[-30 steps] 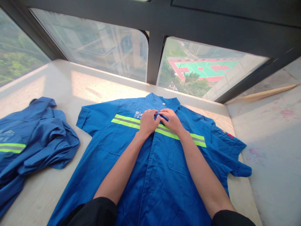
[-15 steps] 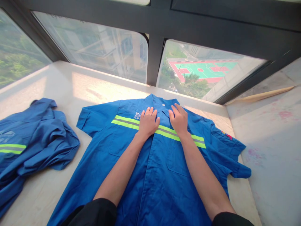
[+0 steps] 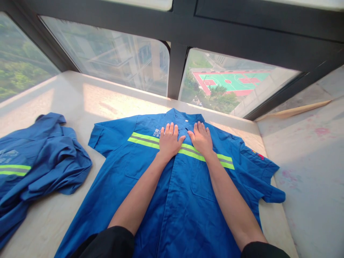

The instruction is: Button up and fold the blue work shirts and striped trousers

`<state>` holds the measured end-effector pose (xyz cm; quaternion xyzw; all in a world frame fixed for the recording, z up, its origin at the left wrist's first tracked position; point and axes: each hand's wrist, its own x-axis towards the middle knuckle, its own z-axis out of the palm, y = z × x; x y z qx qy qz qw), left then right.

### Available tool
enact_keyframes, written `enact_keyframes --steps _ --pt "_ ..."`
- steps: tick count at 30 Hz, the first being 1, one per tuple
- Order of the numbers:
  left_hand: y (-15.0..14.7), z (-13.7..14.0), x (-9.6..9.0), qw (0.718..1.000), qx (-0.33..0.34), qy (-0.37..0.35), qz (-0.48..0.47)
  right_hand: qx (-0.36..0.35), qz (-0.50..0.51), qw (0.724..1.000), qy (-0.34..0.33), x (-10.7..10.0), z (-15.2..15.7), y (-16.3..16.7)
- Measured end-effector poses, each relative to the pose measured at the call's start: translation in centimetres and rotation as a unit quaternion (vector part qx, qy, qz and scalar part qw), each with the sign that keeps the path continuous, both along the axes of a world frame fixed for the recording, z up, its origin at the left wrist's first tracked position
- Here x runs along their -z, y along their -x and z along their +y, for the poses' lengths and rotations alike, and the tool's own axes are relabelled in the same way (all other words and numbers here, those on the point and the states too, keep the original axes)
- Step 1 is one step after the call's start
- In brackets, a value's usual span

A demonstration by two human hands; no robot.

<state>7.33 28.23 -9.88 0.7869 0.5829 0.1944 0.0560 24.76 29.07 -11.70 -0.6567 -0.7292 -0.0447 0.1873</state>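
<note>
Parted since the earlier frame, the left hand (image 3: 170, 141) and right hand (image 3: 202, 140) lie palm-down, each grip unclenched, on the blue shirt (image 3: 185, 197). It spreads across the window ledge (image 3: 102, 98), long axis running cameraward from the collar (image 3: 175, 115), right hand nearer the collar.

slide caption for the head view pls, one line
Left hand and right hand flat on a blue shirt, a crumpled garment beside it.

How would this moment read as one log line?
left hand: palm-down on blue short-sleeved cloth shirt | right hand: palm-down on same shirt | crumpled blue cloth garment: left of shirt
</note>
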Motion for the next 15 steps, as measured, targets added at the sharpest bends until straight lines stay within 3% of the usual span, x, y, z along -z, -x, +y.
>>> enact_keyframes --steps 10,15 --pt "-0.16 -0.04 0.11 1.000 -0.006 -0.023 -0.016 0.005 0.002 1.000 -0.018 0.05 0.12 0.06" --pt "-0.02 0.16 0.29 1.000 0.005 -0.017 -0.018 0.013 0.004 1.000 0.011 -0.10 0.25 0.20"
